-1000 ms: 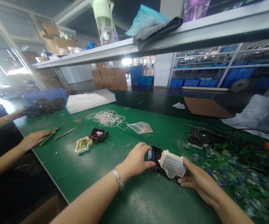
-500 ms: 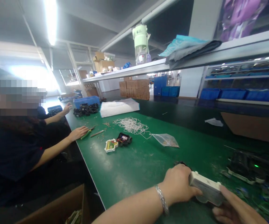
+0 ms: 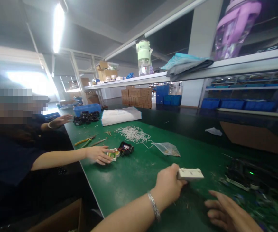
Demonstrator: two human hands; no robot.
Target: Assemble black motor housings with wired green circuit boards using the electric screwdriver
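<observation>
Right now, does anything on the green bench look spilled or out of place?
Yes: the white cord lies in a loose tangle, and small tan bits are scattered left of it, outside any container.

far left being washed out by white glare, ceiling (image 3: pixel 100 19) being lit by a tube lamp (image 3: pixel 59 30), pale sheen being reflected by the green table (image 3: pixel 122 187), dim lower-right corner being softened by blur, edges being stretched

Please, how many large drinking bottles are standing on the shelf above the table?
2: a green bottle near the middle of the picture and a purple bottle at the right, on the shelf. Others may be hidden.
</observation>
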